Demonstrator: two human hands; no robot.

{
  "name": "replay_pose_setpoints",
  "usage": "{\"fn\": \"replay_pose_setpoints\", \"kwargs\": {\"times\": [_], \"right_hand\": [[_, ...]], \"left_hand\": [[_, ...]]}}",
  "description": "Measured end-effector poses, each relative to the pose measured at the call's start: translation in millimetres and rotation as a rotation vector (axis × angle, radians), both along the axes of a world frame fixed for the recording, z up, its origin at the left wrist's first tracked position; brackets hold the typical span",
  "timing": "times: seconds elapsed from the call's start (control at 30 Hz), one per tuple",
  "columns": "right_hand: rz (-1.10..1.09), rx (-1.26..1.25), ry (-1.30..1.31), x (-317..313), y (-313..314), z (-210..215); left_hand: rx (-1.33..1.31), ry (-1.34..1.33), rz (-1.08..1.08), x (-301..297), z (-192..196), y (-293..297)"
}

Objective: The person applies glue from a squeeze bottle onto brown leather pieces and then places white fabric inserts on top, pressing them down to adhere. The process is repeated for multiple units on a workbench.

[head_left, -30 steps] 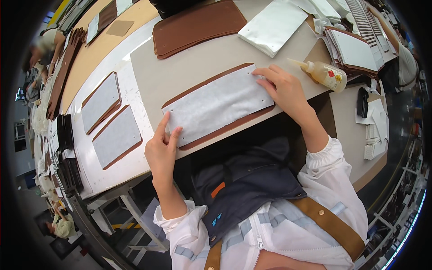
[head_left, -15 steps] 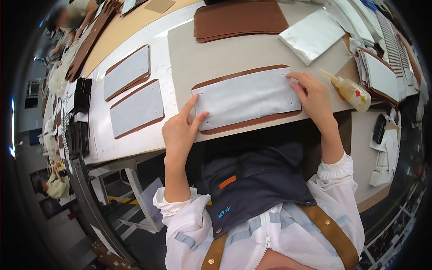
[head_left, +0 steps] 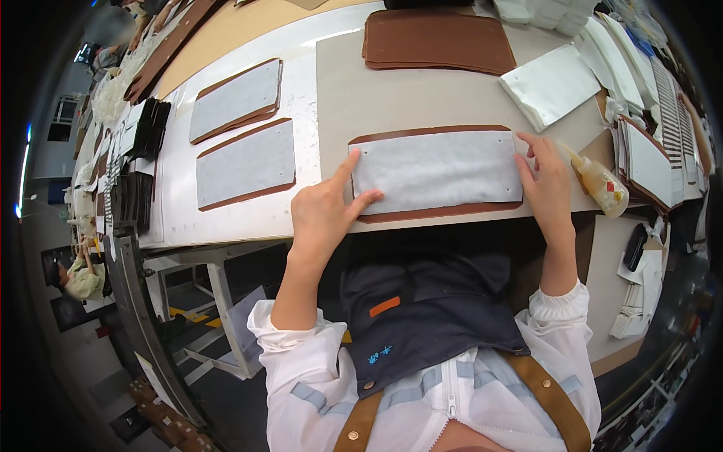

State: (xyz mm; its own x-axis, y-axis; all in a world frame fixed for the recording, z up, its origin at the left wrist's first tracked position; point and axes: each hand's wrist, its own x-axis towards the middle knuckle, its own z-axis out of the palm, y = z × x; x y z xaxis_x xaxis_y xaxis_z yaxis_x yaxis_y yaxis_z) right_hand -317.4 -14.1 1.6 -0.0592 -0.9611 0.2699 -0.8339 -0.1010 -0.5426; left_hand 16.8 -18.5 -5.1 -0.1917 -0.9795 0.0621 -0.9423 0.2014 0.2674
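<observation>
In front of me lies a brown leather panel [head_left: 422, 215] with a pale grey lining sheet [head_left: 433, 172] on top. Brown strips of it show along the far and near edges, and small holes sit near the sheet's corners. My left hand [head_left: 324, 215] rests at its left end, index finger on the far corner and thumb stretched over the near corner. At the right end, my right hand [head_left: 548, 181] has its thumb and index finger apart beside the edge, holding nothing. A plastic glue bottle [head_left: 606, 190] with a thin nozzle lies just right of that hand.
Two smaller grey-faced brown pieces, a far one [head_left: 237, 99] and a near one [head_left: 245, 166], lie to the left. Farther back are a brown leather stack [head_left: 437, 39] and a white sheet stack [head_left: 550, 84]. Dark folded pieces [head_left: 134, 200] line the left side.
My right fingers have come off the panel's far right corner to beside its right edge. My left hand stays at the left end. The whole view has shifted slightly.
</observation>
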Motion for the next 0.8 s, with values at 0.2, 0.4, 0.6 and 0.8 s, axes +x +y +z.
{"fn": "replay_pose_setpoints", "kwargs": {"times": [0.2, 0.4, 0.6, 0.8], "right_hand": [[0.392, -0.124, -0.122, 70.1, -3.3, 4.4], [0.71, -0.041, 0.114, 128.8, -17.1, -12.6], [0.717, -0.012, 0.168, 133.4, -18.7, -18.6], [0.731, 0.006, 0.212, 132.3, -20.6, -16.7]], "left_hand": [[0.014, 0.031, -0.028, 2.6, 1.5, -1.8], [0.018, 0.084, -0.114, 13.6, 2.6, -6.0], [0.07, 0.25, -0.069, 27.4, -0.9, -0.5], [-0.048, 0.312, -0.131, 32.8, -11.4, 5.6]]}}
